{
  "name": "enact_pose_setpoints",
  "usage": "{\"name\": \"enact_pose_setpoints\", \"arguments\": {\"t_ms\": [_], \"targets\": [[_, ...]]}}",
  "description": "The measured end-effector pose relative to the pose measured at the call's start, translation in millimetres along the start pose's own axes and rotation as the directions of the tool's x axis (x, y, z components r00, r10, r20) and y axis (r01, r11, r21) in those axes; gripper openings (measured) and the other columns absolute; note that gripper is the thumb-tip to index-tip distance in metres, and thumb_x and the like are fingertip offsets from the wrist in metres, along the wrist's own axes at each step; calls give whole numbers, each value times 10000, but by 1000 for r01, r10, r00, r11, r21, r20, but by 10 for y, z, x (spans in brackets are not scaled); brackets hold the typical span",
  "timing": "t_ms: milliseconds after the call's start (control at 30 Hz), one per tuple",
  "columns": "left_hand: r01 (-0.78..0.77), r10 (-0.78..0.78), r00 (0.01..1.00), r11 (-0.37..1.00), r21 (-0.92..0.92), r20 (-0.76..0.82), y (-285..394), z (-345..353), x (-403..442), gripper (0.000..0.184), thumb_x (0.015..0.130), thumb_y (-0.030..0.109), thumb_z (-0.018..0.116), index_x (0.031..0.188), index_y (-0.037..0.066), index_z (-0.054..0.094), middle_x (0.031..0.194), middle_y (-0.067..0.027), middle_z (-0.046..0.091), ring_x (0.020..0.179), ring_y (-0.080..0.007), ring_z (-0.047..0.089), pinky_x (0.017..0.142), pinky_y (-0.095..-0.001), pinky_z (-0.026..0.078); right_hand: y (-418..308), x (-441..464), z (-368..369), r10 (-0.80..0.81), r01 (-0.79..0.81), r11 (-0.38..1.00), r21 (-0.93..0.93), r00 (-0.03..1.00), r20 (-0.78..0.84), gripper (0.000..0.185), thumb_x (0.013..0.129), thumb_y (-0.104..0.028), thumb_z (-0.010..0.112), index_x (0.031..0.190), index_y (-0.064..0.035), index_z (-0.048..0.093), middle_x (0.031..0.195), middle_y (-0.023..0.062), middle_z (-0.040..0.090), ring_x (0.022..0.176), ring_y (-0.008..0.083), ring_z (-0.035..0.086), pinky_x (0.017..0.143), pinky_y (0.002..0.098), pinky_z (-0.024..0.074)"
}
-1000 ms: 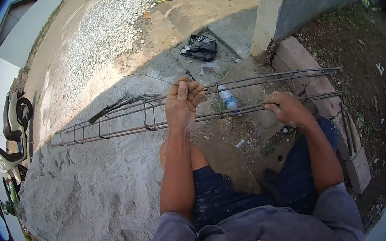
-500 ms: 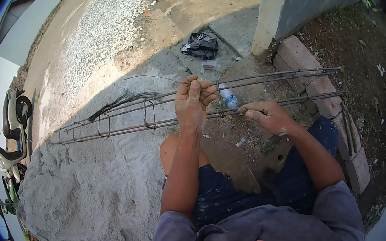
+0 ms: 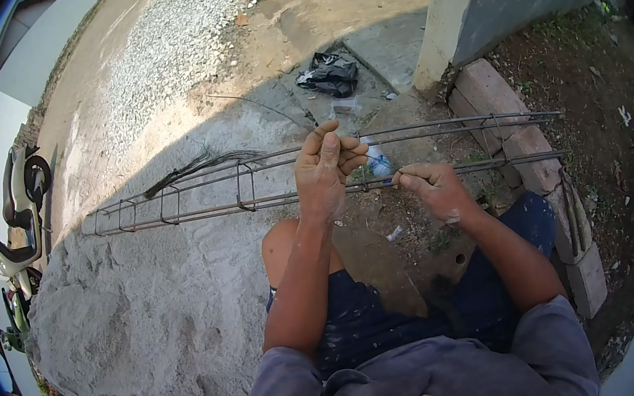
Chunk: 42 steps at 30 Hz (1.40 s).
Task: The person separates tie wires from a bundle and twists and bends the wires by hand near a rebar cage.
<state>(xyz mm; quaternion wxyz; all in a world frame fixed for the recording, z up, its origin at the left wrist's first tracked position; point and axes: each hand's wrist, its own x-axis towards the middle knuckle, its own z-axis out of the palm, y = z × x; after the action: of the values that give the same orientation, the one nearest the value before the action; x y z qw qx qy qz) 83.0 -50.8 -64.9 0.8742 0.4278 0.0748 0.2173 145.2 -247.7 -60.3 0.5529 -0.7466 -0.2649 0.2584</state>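
My left grip, fingers curled, clasps a thin dark wire above the long steel rebar cage; one end arcs up and away. My right grip pinches the wire by the cage's near bars (a white-and-blue plastic bottle lies just beyond my fingertips). To my left, a bundle of fine black wires rests along the cage's far bars.

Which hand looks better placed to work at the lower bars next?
Probably the right hand: its pinched fingertips are close by the lower bars. The left hand is raised beyond them, around the thin wire.
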Motion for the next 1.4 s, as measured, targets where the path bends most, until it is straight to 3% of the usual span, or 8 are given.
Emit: {"name": "enact_pose_setpoints", "arguments": {"t_ms": [300, 500, 700, 800, 900, 1100, 1300, 1400], "targets": [[127, -125, 992, 986, 105, -25, -148, 171, -81, 265, 967, 211, 533, 1110, -10, 565, 853, -113, 659, 783, -173, 675, 656, -256, 576, -44, -12, 53, 180, -186, 980, 77, 980, 85, 244, 927, -174, 583, 1038, 21, 679, 783, 22, 636, 701, 71, 520, 642, 249, 438], [146, -148, 989, 980, 134, 7, -170, 178, -109, 257, 969, 193, 529, 1116, -14, 572, 839, -107, 660, 767, -171, 676, 643, -259, 576, -9, -25, 70, 270, -318, 881, 349, 946, 182, 232, 933, -166, 574, 1040, 11, 680, 786, 12, 622, 690, 62, 503, 624, 233, 425], [159, -160, 987, 975, 158, -5, -201, 170, -99, 294, 974, 202, 518, 1182, -5, 532, 846, -102, 655, 768, -177, 677, 639, -260, 576, 22, 1, 95, 158, -169, 978, 119, 982, 101, 241, 927, -191, 595, 994, 25, 676, 892, 37, 644, 815, 92, 543, 741, 265, 445], [94, -92, 996, 986, 136, -14, -137, 152, -66, 334, 979, 210, 503, 1237, 0, 476, 838, -88, 646, 772, -178, 677, 625, -253, 577, 69, 26, 136, 101, -113, 970, 216, 993, 65, 235, 933, -175, 581, 1042, 10, 678, 719, -2, 585, 639, 55, 477, 581, 231, 405], [104, -103, 995, 976, 190, -17, -108, 106, -51, 359, 977, 214, 506, 1258, -2, 448, 836, -90, 644, 754, -180, 678, 606, -248, 577, 2, 7, 72, 244, -310, 901, 302, 941, 236, 273, 943, -197, 567, 1100, 10, 651, 622, -26, 516, 529, 47, 417, 485, 224, 352], [49, -46, 996, 998, 44, -79, -54, -20, 7, 340, 950, 214, 561, 1214, 7, 504, 827, -90, 652, 719, -187, 683, 574, -250, 574, -23, -18, 29, 196, -367, 863, 346, 876, 441, 346, 977, -231, 502, 1205, 16, 582, 553, -25, 462, 436, 61, 365, 412, 232, 309], [-62, 63, 986, 998, 16, -155, 34, -132, 61, 308, 946, 212, 568, 1175, 11, 526, 820, -86, 655, 713, -186, 682, 563, -256, 575, -34, -29, 31, 201, -313, 916, 252, 900, 387, 336, 977, -243, 499, 1196, -6, 594, 549, -9, 490, 433, 69, 407, 416, 236, 345], [-64, 69, 986, 997, 35, -152, 32, -150, 48, 282, 959, 184, 538, 1198, 36, 514, 839, -83, 656, 741, -202, 688, 582, -280, 593, 239, 93, 183, -49, 16, 989, 148, 974, 221, 318, 981, -227, 495, 1191, -9, 594, 544, -9, 473, 402, 71, 395, 394, 243, 331]]}}
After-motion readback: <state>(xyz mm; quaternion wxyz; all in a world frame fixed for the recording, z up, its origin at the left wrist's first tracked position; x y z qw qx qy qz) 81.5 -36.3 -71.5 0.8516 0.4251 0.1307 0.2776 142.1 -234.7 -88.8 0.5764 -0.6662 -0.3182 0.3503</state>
